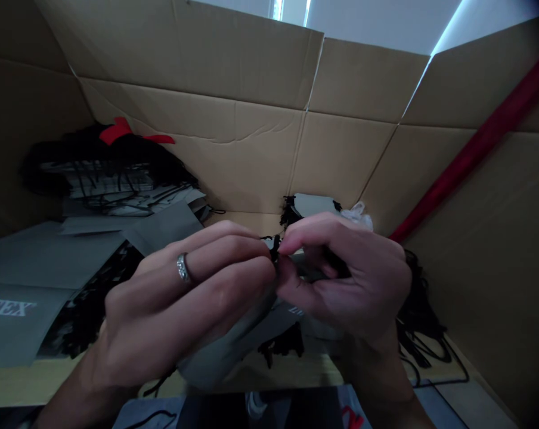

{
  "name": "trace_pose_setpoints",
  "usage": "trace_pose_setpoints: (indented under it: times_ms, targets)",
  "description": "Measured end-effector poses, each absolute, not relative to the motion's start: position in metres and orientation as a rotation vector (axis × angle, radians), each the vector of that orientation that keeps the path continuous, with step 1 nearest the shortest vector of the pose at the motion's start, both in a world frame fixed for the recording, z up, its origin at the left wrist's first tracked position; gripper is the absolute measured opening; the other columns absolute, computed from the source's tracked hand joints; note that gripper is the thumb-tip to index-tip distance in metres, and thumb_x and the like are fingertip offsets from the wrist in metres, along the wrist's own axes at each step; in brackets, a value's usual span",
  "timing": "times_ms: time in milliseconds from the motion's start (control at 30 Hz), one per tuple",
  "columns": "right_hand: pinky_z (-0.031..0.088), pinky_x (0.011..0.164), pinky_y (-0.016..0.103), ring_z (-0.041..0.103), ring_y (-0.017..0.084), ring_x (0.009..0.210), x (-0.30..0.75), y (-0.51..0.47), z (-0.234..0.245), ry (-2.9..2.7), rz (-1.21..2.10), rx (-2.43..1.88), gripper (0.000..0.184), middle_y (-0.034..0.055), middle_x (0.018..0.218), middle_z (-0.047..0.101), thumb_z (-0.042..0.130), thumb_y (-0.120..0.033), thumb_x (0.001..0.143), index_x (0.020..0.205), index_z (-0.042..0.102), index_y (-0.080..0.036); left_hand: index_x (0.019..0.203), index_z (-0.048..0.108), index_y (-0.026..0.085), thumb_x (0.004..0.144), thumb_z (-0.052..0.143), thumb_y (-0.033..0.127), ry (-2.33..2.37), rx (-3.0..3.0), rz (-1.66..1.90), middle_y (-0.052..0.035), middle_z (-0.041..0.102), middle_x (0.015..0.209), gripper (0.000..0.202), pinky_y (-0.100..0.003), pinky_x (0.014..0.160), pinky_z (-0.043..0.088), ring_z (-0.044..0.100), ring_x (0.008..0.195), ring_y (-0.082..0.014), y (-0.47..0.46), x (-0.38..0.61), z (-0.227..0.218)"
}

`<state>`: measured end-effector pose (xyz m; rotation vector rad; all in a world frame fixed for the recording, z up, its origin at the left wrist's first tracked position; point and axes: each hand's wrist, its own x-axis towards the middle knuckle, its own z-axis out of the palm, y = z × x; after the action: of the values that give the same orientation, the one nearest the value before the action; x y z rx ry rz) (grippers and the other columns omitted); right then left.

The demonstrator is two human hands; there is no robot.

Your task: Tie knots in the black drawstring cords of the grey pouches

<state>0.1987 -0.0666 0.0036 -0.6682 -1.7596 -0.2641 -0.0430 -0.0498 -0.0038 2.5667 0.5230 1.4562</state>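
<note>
At the centre of the head view, both of my hands meet over a small black cord (275, 245). My left hand (193, 298), with a ring on one finger, is closed, its fingertips pressed on the cord. My right hand (345, 268) pinches the same cord between thumb and forefinger. Below them a grey printed piece (234, 351), like a paper bag or folder, is partly hidden by my hands. Black cord ends (282, 344) show beneath it. The exact shape of what lies between my fingertips is hard to make out.
A pile of grey folded pieces (112, 185) with black cords stands at the left, grey printed sheets (23, 292) before it. A smaller grey stack (314, 204) and clear plastic (359, 215) lie behind. Black cords (424, 304) lie right. Cardboard walls (256, 161) enclose the table (10, 381).
</note>
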Motion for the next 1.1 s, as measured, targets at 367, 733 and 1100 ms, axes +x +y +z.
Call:
trace_pose_setpoints:
  times_ms: [367, 733, 1100]
  targets:
    - [0.054, 0.054, 0.027, 0.05, 0.007, 0.053, 0.197, -0.066, 0.003, -1.731, -0.344, -0.655, 0.017, -0.0037, 0.093, 0.086, 0.079, -0.01, 0.095, 0.099, 0.077, -0.026, 0.104, 0.075, 0.026, 0.107, 0.082, 0.015, 0.484, 2.672, 1.527, 0.0022, 0.086, 0.112, 0.014, -0.026, 0.074, 0.068, 0.083, 0.086, -0.0129, -0.037, -0.042, 0.002]
    - [0.066, 0.071, 0.016, 0.083, 0.009, 0.078, 0.192, -0.065, 0.009, -1.671, -0.508, -0.549, 0.02, -0.004, 0.09, 0.088, 0.078, -0.003, 0.096, 0.098, 0.077, -0.023, 0.121, 0.093, 0.033, 0.096, 0.102, 0.034, 0.637, 2.107, 1.421, 0.0005, 0.095, 0.115, 0.026, -0.028, 0.081, 0.076, 0.091, 0.091, -0.021, -0.035, -0.029, 0.001]
    - [0.025, 0.043, 0.025, 0.03, 0.008, 0.051, 0.208, -0.077, 0.016, -1.646, 0.528, -0.807, 0.015, -0.0092, 0.064, 0.046, 0.094, -0.022, 0.097, 0.107, 0.082, -0.023, 0.114, 0.091, 0.032, 0.104, 0.094, 0.025, 0.638, 2.332, 1.528, 0.006, 0.095, 0.103, 0.013, -0.02, 0.077, 0.073, 0.088, 0.076, -0.0143, -0.041, -0.025, 0.006]
